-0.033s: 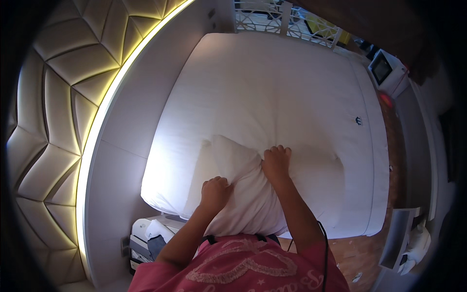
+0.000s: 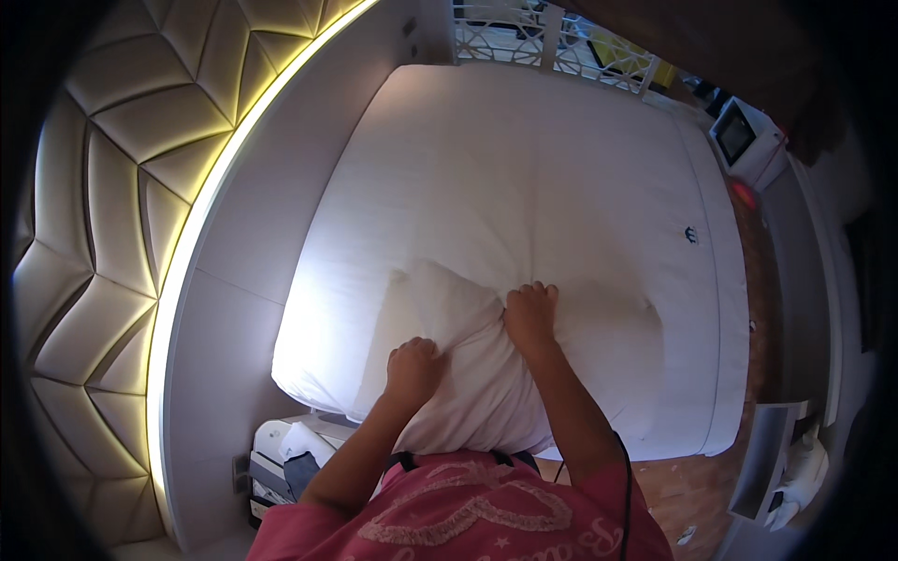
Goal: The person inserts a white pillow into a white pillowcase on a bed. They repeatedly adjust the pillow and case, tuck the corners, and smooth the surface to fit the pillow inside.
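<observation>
A wide bed is covered by a white sheet (image 2: 449,168), smooth over its far part. Near my body a gathered length of white fabric (image 2: 458,309) is lifted into folds that run down to my waist. My left hand (image 2: 414,372) grips this fabric at its left side, fingers curled over. A little farther off and to the right, my right hand (image 2: 530,313) is closed on the same bunched cloth. The fingertips of both hands are hidden by the folds. Whether the fabric is a separate sheet or part of the bed's cover, I cannot tell.
A padded, lit headboard wall (image 2: 103,224) runs along the left. At the lower left stands a bedside unit (image 2: 276,449) with cloths on it. A white lattice screen (image 2: 505,42) borders the far end. An open grey box-shaped shelf (image 2: 762,458) is at the lower right.
</observation>
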A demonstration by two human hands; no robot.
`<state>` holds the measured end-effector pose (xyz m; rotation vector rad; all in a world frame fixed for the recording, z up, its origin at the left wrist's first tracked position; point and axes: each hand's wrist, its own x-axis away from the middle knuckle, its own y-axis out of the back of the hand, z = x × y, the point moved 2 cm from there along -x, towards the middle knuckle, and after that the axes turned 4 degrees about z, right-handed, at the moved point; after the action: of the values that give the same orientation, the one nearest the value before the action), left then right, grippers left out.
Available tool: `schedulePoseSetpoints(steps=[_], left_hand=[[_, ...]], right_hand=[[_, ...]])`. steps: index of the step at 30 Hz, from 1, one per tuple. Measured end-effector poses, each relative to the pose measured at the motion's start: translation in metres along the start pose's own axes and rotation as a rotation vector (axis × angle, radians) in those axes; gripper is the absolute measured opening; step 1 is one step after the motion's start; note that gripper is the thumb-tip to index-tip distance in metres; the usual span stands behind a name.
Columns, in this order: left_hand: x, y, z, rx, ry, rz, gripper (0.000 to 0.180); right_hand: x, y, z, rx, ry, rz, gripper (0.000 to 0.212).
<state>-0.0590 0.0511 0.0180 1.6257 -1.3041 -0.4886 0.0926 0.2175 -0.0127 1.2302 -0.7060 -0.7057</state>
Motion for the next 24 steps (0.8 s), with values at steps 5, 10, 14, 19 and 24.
schedulePoseSetpoints(steps=[5,10,14,19,24], left_hand=[[-0.03,0.006,-0.02,0.063,-0.336,-0.404,0.032],[-0.089,-0.031,-0.04,-0.373,-0.389,-0.322,0.038],[-0.084,-0.052,-0.031,-0.405,-0.268,-0.104,0.039],[-0.06,-0.031,-0.033,-0.238,-0.405,-0.187,0.027],[-0.042,0.014,-0.023,-0.051,-0.539,-0.511,0.021]], right_hand=[[0.012,-0.016,0.007,0.04,0.036,-0.125,0.007],[0.026,-0.014,0.007,0.071,0.1,-0.18,0.005],[0.027,-0.015,-0.005,-0.012,0.131,-0.205,0.007],[0.016,-0.009,-0.011,-0.019,0.126,-0.25,0.014],[0.027,0.037,-0.006,-0.109,0.105,-0.204,0.016]])
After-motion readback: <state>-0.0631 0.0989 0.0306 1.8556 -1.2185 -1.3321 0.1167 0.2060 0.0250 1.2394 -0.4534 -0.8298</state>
